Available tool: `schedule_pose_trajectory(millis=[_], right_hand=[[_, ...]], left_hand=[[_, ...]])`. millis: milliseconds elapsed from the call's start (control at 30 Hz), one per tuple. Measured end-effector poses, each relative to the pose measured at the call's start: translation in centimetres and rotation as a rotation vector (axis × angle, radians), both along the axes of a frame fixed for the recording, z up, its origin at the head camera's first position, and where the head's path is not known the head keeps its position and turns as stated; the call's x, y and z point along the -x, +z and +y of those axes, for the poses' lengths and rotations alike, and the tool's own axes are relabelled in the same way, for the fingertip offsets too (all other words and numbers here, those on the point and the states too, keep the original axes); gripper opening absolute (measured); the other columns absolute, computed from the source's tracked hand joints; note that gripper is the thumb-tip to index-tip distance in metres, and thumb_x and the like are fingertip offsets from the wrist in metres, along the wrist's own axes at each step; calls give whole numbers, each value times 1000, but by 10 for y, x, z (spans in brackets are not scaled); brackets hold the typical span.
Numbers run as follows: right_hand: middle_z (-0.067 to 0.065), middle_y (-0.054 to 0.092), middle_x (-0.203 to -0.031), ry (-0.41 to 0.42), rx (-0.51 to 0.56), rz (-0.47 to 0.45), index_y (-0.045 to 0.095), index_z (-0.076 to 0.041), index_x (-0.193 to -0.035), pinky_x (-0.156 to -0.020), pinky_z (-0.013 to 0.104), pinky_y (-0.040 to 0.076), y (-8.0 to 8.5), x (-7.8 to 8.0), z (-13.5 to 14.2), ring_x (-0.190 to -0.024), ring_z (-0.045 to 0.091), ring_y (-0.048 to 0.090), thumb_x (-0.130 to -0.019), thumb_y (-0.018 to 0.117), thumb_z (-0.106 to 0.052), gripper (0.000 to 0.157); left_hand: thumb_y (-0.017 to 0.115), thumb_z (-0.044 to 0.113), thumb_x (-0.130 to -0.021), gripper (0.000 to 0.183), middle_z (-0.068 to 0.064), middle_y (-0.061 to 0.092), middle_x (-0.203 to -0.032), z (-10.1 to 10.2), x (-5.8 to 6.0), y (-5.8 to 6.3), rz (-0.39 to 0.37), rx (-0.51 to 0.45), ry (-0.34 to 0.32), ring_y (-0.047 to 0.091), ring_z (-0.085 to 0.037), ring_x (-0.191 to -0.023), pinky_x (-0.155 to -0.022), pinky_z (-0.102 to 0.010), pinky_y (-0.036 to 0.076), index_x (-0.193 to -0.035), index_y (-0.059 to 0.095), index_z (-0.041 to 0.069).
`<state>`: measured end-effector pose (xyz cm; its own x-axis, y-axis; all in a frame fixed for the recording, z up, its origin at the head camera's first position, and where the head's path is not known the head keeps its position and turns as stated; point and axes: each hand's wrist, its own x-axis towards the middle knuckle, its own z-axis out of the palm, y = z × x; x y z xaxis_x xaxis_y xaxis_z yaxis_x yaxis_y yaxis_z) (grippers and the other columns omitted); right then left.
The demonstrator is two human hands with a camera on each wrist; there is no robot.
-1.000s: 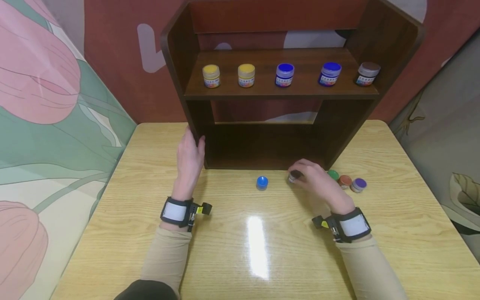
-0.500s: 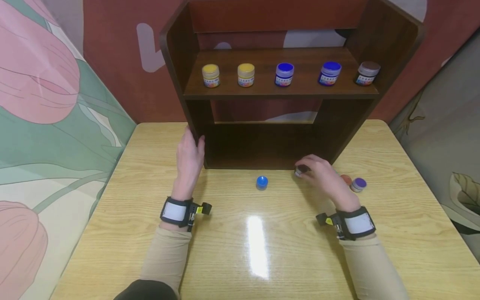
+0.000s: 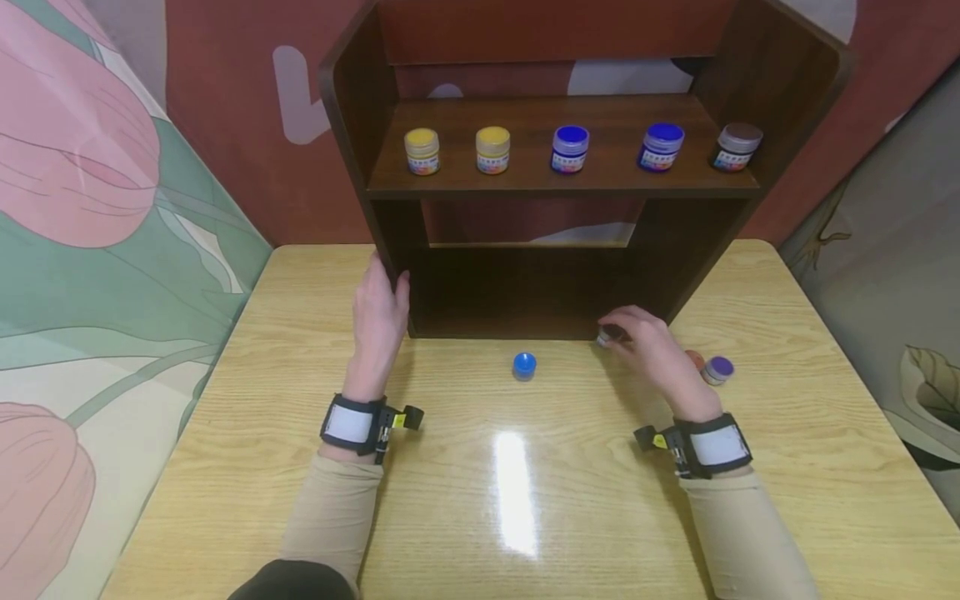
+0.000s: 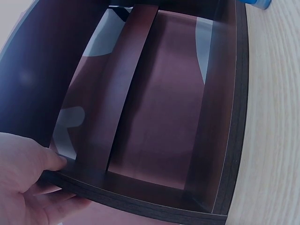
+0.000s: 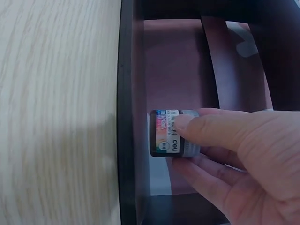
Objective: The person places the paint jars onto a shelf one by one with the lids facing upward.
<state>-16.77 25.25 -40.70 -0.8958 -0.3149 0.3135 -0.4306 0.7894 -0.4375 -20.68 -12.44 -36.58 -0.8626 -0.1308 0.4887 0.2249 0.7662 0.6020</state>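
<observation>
My right hand (image 3: 648, 354) pinches a small dark paint jar (image 5: 164, 133) between thumb and fingers. In the right wrist view the jar's label faces the camera, and it is held just above the lower board of the dark wooden shelf (image 3: 517, 321), near its front edge. My left hand (image 3: 378, 321) grips the left side panel (image 4: 136, 201) of that shelf, thumb on the inner face and fingers outside. A blue-lidded jar (image 3: 524, 366) stands on the table between the hands.
On the upper board stand two yellow jars (image 3: 492, 152), two blue jars (image 3: 570, 151) and a dark-lidded jar (image 3: 737, 148). Right of my right hand, a purple-lidded jar (image 3: 717, 370) and a partly hidden reddish-brown-lidded jar (image 3: 696, 359) sit on the table (image 3: 600, 517).
My right hand has moved up and to the right with the dark jar, from the table to the lower shelf, covering the green-lidded jar. The left hand has stayed in place.
</observation>
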Motion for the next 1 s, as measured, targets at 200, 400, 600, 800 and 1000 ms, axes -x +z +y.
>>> schedule_pose_trajectory(millis=[200,400,600,800,1000], right_hand=[[25,66,-116,-44,17,23,69,4,-113,-90,55,55,-5,3,3,-105,43,66,-83,75,3,30],[25,67,-115,-68,39,42,69,4,-112,-91,56,54,-9,5,6,-106,44,66,-84,74,4,28],[25,67,-114,-93,55,59,69,5,-113,-91,56,54,-9,6,7,-106,44,65,-85,72,6,28],[26,67,-114,-92,36,73,68,6,-112,-91,57,53,-9,6,5,-106,45,65,-85,71,9,28],[26,67,-113,-107,23,81,67,6,-112,-91,57,53,-9,6,6,-105,45,65,-85,70,9,27]], left_hand=[[58,15,-101,38,-26,65,-121,0,1,-1,6,3,2,66,-41,-111,-93,-53,55,-133,49,-3],[58,14,-100,38,-27,65,-122,0,1,-2,17,5,1,66,-41,-111,-92,-53,55,-133,49,-4],[60,11,-99,40,-27,65,-122,0,1,0,19,-9,-3,66,-42,-111,-93,-54,54,-134,49,-4],[59,12,-100,38,-26,65,-121,1,0,1,11,-6,1,66,-42,-110,-93,-53,55,-133,49,-4],[58,13,-100,39,-26,65,-123,0,0,0,8,-17,-14,66,-40,-112,-95,-52,55,-134,48,-3]])
